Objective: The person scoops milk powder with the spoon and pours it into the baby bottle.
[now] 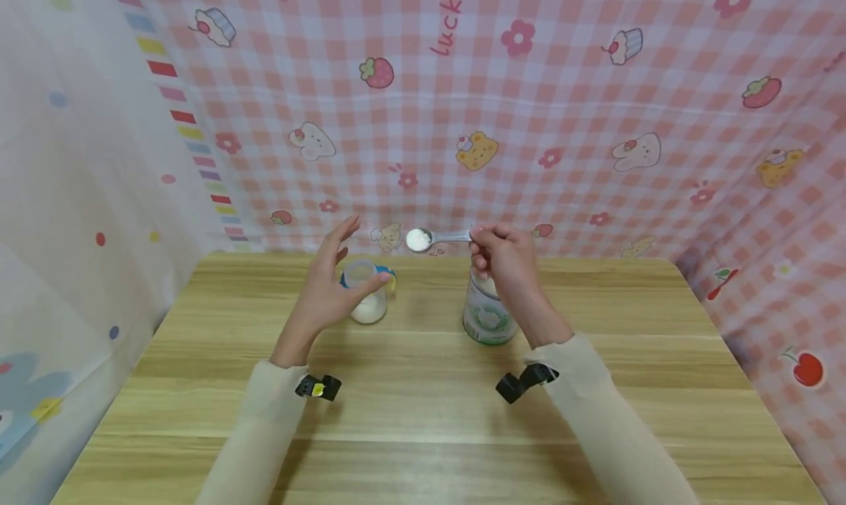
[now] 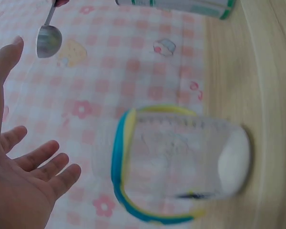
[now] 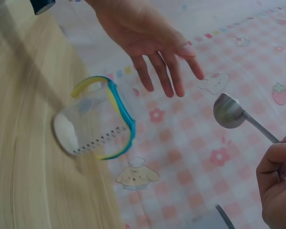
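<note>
My right hand (image 1: 514,266) pinches the handle end of a metal measuring spoon (image 1: 452,236), its bowl heaped with white powder (image 1: 418,239). The spoon is held level, above the table, between the two hands. A clear baby bottle (image 2: 171,157) with blue and yellow handles (image 2: 118,152) stands uncapped on the table, white powder in its bottom. Close over the bottle, my left hand (image 1: 320,292) is spread with its fingers relaxed, holding nothing. Below the right hand stands a tin (image 1: 487,318) with a green and white label; the hand partly hides its top.
The wooden table (image 1: 423,417) runs back to a pink checked cloth (image 1: 423,123) that hangs behind it. Pale patterned cloth (image 1: 86,160) hangs at the left side. Each wrist wears a small black camera mount, the left one (image 1: 319,387) over a cream sleeve.
</note>
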